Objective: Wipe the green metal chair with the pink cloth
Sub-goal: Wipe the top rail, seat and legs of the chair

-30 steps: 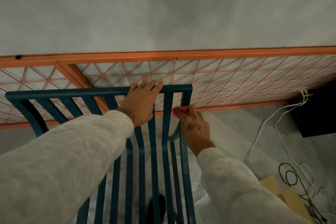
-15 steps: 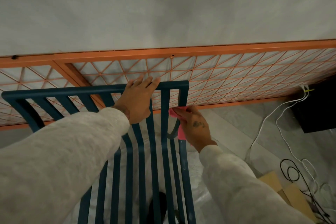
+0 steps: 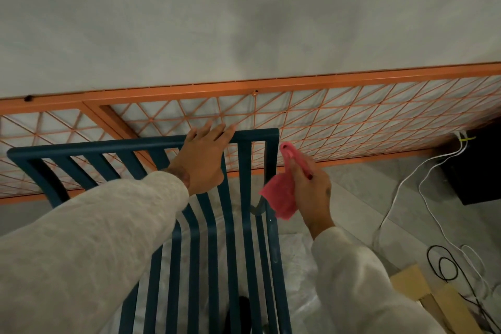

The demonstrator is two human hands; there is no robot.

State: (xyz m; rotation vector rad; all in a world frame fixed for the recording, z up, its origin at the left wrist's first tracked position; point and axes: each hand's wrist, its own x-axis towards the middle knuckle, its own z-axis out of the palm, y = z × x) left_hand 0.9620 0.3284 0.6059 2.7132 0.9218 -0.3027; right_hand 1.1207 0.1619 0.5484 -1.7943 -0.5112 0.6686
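- The chair (image 3: 245, 225) top rail is pressed by the left hand (image 3: 203, 160), fingers flat (nothing gripped).
- The pink cloth (image 3: 280, 195) is pinched in the right hand (image 3: 311, 190), just beside the side post.

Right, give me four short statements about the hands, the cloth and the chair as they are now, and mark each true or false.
1. The left hand rests on the top rail of the chair. True.
2. The pink cloth is in the left hand. False: the right hand holds it.
3. The cloth is draped over the orange lattice panel. False: it hangs from the right hand beside the chair's right upright.
4. White cables lie on the floor to the right of the chair. True.
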